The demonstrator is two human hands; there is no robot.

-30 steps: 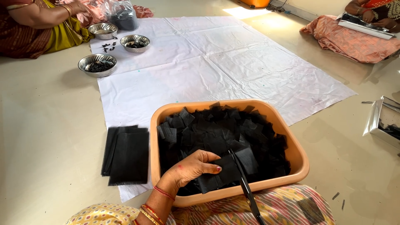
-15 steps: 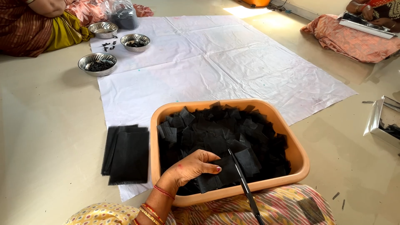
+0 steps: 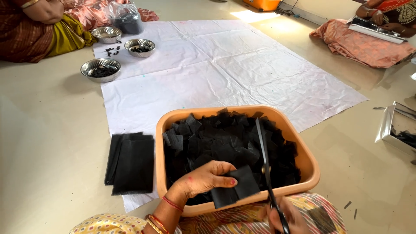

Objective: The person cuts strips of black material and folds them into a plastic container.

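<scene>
The right hand (image 3: 284, 219) is cut off by the bottom edge.

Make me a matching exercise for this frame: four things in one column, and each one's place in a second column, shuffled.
Things:
1. black square piece
2. scissors
3. stack of black sheets
4. steel bowls

Places:
A. on the far left part of the white sheet
B. in the right hand, blades over the orange tub
C. flat on the floor, left of the tub
D. pinched in the left hand at the tub's near rim

Pairs: 1-D, 2-B, 3-C, 4-A
</scene>
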